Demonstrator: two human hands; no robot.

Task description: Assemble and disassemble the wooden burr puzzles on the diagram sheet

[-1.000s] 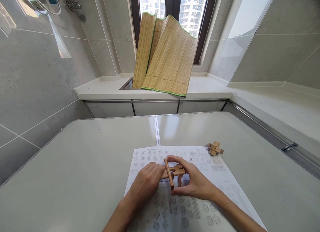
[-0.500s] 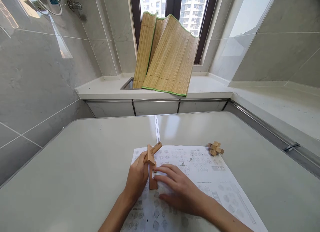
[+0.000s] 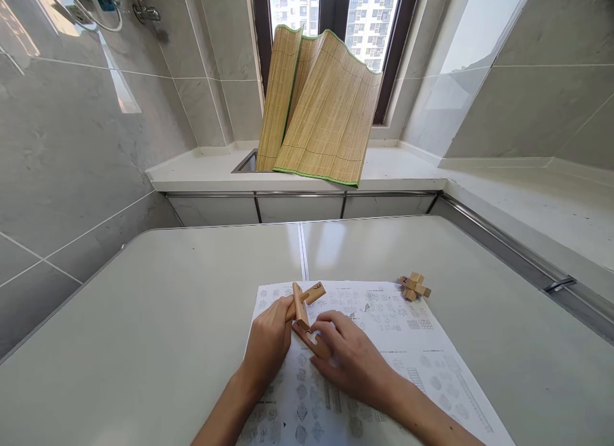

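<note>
My left hand is closed on wooden puzzle pieces held above the printed sheet. One upright wooden piece crosses a slanted piece that sticks out to the upper right and bears a dark mark. Below them a notched wooden piece lies at a slant, its lower right end between the thumb and fingers of my right hand. Its upper end meets the foot of the upright piece; whether they interlock I cannot tell. The fingertips of my left hand are partly hidden behind the wood.
Beneath my hands lies a white sheet printed with small diagrams. An assembled wooden burr puzzle sits at its upper right corner. The pale table ends before a white ledge, where a bamboo mat leans against the window.
The notched piece has swung from upright to slanting, its lower end now to the right. My right fingers have closed on it. My left hand has shifted slightly right with the crossed pieces.
</note>
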